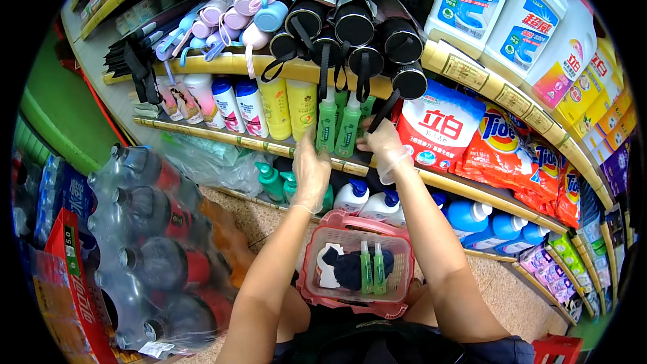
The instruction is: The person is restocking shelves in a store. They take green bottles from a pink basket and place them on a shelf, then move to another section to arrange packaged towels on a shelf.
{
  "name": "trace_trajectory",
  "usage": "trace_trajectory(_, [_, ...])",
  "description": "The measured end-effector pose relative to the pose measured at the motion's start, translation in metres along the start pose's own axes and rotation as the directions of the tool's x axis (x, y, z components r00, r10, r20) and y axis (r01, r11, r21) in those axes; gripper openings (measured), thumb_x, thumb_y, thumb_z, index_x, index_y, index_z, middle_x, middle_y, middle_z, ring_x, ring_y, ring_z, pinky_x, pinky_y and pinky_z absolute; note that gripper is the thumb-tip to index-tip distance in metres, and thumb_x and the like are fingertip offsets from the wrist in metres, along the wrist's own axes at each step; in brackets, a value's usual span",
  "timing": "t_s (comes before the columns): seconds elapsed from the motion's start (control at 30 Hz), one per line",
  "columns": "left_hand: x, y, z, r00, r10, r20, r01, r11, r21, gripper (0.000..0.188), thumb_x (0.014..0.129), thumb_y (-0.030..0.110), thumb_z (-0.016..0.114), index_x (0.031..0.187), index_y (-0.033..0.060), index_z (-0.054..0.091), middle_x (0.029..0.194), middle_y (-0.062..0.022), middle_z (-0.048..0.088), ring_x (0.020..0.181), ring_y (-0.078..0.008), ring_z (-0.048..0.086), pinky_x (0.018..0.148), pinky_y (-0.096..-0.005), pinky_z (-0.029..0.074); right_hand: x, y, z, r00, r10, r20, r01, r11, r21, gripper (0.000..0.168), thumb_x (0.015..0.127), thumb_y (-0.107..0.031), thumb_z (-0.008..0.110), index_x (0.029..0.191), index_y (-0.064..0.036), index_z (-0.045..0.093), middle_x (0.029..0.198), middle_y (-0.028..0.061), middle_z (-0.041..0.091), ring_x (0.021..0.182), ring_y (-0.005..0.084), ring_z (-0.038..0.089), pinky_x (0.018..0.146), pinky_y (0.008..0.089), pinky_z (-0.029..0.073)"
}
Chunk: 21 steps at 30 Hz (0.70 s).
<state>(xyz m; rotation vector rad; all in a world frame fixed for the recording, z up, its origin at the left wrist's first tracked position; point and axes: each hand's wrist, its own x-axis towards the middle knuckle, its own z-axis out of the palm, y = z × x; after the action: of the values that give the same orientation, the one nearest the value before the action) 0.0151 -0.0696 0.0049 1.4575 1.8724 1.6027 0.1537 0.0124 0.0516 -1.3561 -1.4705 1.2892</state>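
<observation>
Both my hands wear thin clear plastic gloves. My left hand (312, 174) is at the shelf edge, its fingers beside a green spray bottle (326, 124) and in front of a yellow bottle (302, 106). On the other side, my right hand (384, 144) is close to a second green spray bottle (348, 130), its fingertips near more green bottles partly hidden behind. Whether either hand grips a bottle is unclear. Below, between my arms, a pink plastic basket (331, 222) contains two green spray bottles (372, 268), a dark cloth (349, 268) and a white item (328, 268).
Folding umbrellas (355, 28) with dangling straps lie above the bottles. Detergent bags (437, 126) stand at right, toilet cleaner bottles (470, 0) higher up. Pump bottles (354, 197) fill the lower shelf. Shrink-wrapped cola bottles (162, 258) are stacked at left.
</observation>
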Motion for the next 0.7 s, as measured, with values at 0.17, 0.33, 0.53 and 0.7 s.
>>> trace_trajectory(0.17, [-0.025,-0.001,0.018,0.998,-0.028,-0.055,0.022,0.995,-0.101,0.047,0.076,-0.008,0.051,0.122,-0.002,0.046,0.112,-0.0188,0.052,0.099,-0.028,0.054,0.09,-0.0362,0.043,-0.006,0.009,0.013,0.953,0.3,0.033,-0.27,0.798,0.539,0.04,0.067,0.009,0.05,0.106,0.0,0.05,0.076,0.0072,0.044,0.065,0.0192,0.045,0.061,0.0322,0.04])
trace_trajectory(0.33, [-0.029,0.001,0.025,0.999,-0.024,0.034,0.027,0.992,-0.122,0.047,0.075,-0.006,0.05,0.121,-0.0021,0.048,0.112,-0.0207,0.054,0.099,-0.0323,0.055,0.086,-0.0396,0.045,-0.004,0.027,0.029,0.965,0.262,0.005,-0.215,0.782,0.585,0.017,0.065,0.004,0.054,0.079,-0.003,0.048,0.075,0.0071,0.044,0.067,0.0196,0.039,0.058,0.0312,0.031])
trace_trajectory(0.53, [-0.025,0.001,0.023,0.995,-0.048,0.093,0.056,0.995,-0.088,0.047,0.077,-0.004,0.048,0.124,-0.0012,0.05,0.111,-0.0158,0.058,0.092,-0.023,0.058,0.085,-0.0336,0.047,0.018,0.052,0.038,0.985,0.172,-0.028,-0.163,0.966,0.201,0.063,0.065,0.003,0.059,0.126,0.006,0.042,0.1,0.0193,0.06,0.097,0.031,0.058,0.086,0.0334,0.044])
trace_trajectory(0.7, [-0.026,-0.005,0.024,0.998,-0.031,0.055,0.039,0.987,-0.156,0.042,0.075,-0.004,0.05,0.118,-0.0019,0.053,0.11,-0.0194,0.056,0.094,-0.0312,0.058,0.083,-0.0389,0.046,0.016,0.057,0.043,0.979,-0.121,-0.164,0.126,0.992,0.024,0.056,0.068,0.0,0.059,0.122,0.006,0.045,0.106,0.0234,0.06,0.098,0.0324,0.06,0.085,0.0346,0.046])
